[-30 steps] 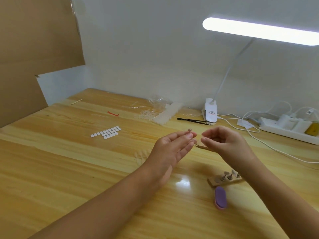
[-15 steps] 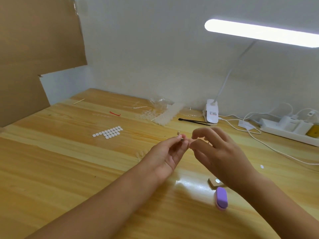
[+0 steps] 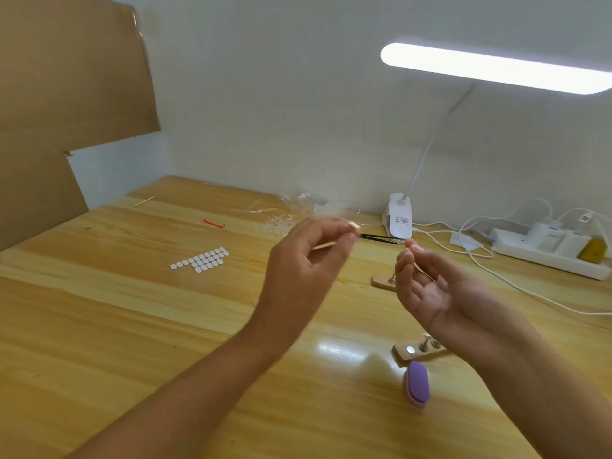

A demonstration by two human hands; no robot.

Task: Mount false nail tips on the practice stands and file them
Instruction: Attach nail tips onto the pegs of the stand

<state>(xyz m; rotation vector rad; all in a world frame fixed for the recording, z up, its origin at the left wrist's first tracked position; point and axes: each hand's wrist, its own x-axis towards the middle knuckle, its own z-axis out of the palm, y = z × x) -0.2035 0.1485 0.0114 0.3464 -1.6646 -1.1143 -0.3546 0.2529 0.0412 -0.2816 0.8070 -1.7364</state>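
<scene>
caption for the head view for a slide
Left hand pinches a small blurred item over the wooden table, right hand raised beside it.

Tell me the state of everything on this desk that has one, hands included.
Desk lamp: switched on.
Left hand: raised, pinches a thin blurred piece.
Right hand: raised, palm up, fingers loosely curled; any hold unclear.
Purple buffer: lying on the table, untouched.
Near wooden stand: on the table, partly hidden.
Power strip: plugs inserted.
Tweezers: lying flat.

Lamp base label (image 3: 400,221): print too blurred to read.
</scene>
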